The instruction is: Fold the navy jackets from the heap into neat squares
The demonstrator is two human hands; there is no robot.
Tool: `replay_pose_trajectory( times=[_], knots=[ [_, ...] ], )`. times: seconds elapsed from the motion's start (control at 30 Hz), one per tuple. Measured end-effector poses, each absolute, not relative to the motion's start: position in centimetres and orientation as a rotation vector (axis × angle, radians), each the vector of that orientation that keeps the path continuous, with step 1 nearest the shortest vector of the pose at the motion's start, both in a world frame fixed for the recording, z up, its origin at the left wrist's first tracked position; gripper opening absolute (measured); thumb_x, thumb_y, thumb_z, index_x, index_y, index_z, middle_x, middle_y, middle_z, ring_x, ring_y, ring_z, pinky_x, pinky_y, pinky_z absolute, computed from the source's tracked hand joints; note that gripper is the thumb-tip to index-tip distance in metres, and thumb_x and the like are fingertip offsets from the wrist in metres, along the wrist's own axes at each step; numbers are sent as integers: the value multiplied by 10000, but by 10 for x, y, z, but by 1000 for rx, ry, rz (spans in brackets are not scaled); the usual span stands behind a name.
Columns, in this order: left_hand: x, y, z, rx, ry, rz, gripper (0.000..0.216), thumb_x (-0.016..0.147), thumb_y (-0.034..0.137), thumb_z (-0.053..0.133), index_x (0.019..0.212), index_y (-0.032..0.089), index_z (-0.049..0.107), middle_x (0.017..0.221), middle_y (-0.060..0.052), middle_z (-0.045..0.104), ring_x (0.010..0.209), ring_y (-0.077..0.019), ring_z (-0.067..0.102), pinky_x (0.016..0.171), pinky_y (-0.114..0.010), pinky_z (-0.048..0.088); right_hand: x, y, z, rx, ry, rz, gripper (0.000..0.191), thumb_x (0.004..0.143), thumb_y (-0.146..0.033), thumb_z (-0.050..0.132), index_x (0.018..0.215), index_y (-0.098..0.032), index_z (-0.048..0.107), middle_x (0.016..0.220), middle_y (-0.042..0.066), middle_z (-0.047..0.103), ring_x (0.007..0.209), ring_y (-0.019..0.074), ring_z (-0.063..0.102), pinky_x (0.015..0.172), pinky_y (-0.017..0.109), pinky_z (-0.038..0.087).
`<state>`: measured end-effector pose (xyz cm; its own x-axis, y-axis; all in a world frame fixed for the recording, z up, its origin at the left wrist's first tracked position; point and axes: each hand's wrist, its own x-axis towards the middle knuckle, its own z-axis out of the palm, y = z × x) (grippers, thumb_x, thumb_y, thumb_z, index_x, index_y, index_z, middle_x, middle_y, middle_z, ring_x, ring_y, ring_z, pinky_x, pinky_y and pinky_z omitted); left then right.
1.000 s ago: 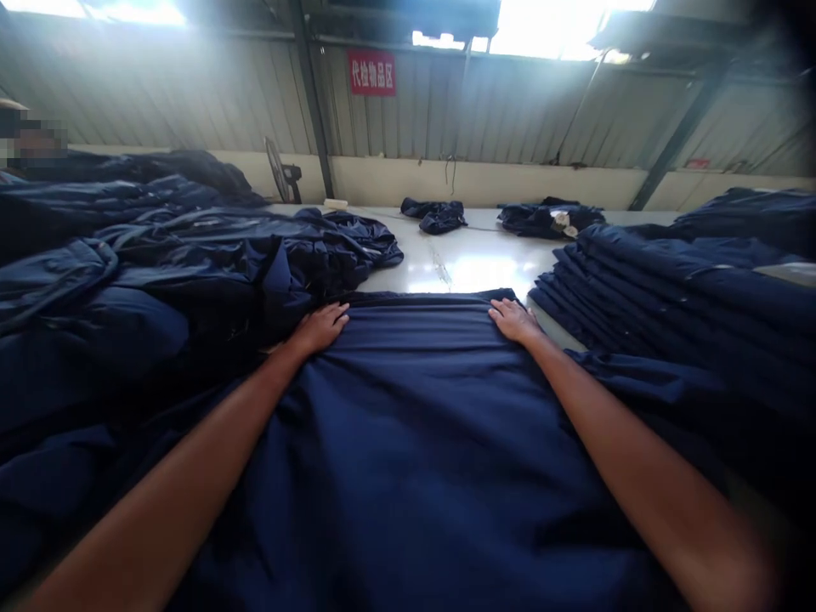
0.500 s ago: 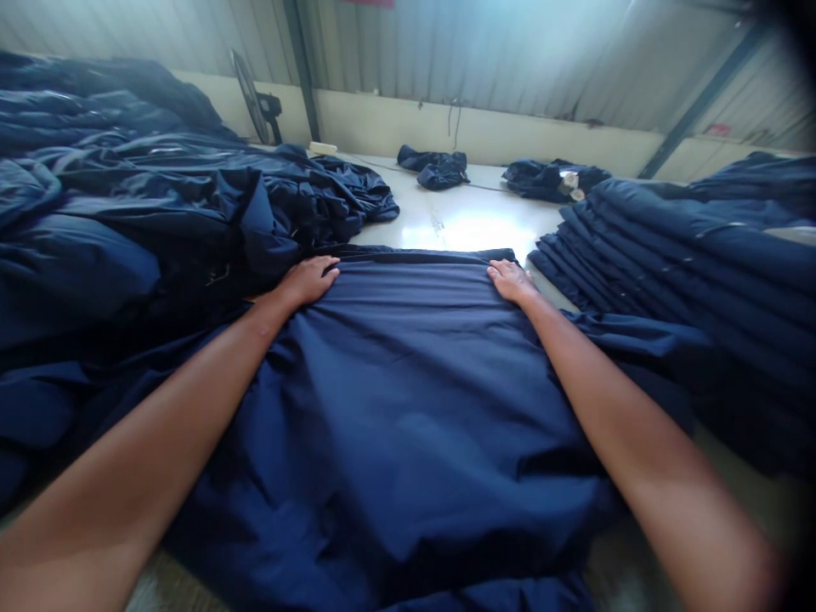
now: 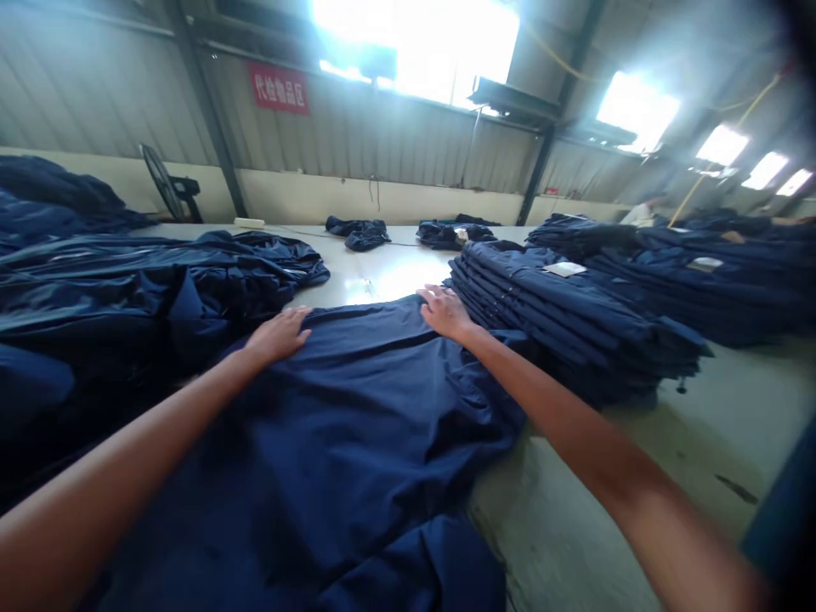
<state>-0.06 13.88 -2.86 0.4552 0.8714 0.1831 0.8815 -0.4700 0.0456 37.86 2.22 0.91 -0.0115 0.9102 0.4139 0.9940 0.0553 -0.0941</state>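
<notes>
A navy work garment point(image 3: 319, 442) lies spread on the table with its far edge towards the window side. My left hand point(image 3: 277, 334) rests flat on that edge, and my right hand point(image 3: 444, 312) lies on its far right corner. Neither hand grips the cloth, and the fingers of both are slightly apart. Right of my right hand stands a tall stack of folded navy garments point(image 3: 561, 323), close to my wrist. To the left of my left hand a crumpled navy heap point(image 3: 146, 289) touches the garment.
The pale table point(image 3: 366, 280) runs to a wall with a pedestal fan point(image 3: 162, 183) and a red sign point(image 3: 279, 87). Small navy bundles point(image 3: 358, 233) lie at the far side. More folded stacks point(image 3: 688, 272) sit right, with a person point(image 3: 643, 211) beyond them.
The view has swung right and tilted, showing more roof and table. Both hands stay on the garment's far edge, and the cloth now looks more wrinkled.
</notes>
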Motion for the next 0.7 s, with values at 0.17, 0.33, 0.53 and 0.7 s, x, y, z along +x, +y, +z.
replay_pose_trajectory(
  times=[0.17, 0.33, 0.53, 0.7],
  knots=[
    [112, 42, -44, -3051, -813, -580, 577, 1022, 337, 497, 1582, 218, 430, 1631, -95, 476, 1530, -261, 410, 1279, -420, 331, 426, -88, -7, -2024, -1796, -517, 431, 1041, -365, 495, 1391, -159, 640, 1385, 184, 648, 1320, 372, 542, 1165, 545, 384],
    [211, -23, -51, -3130, -416, -604, 464, 1080, 343, 460, 1529, 230, 495, 1586, -103, 528, 1487, -260, 474, 1244, -449, 379, 453, -125, -56, -1957, -1725, -413, 470, 1003, -332, 520, 1443, -183, 591, 1456, 180, 587, 1326, 340, 566, 1103, 485, 483],
    [264, -37, -75, -3112, -522, -632, 398, 1043, 349, 536, 1419, 226, 577, 1433, -128, 627, 1323, -288, 607, 1122, -454, 493, 465, -129, -57, -1473, -1559, -43, 424, 1014, -302, 412, 1385, -245, 609, 1256, 107, 704, 1203, 267, 665, 1079, 491, 534],
    [266, -34, -95, -3194, -609, -723, 495, 1033, 340, 532, 1507, 218, 461, 1463, -128, 615, 1343, -285, 586, 1149, -449, 471, 477, -140, -43, -1533, -1512, -189, 464, 980, -266, 467, 1420, -267, 614, 1441, 120, 595, 1218, 273, 658, 1054, 481, 563]
  ],
)
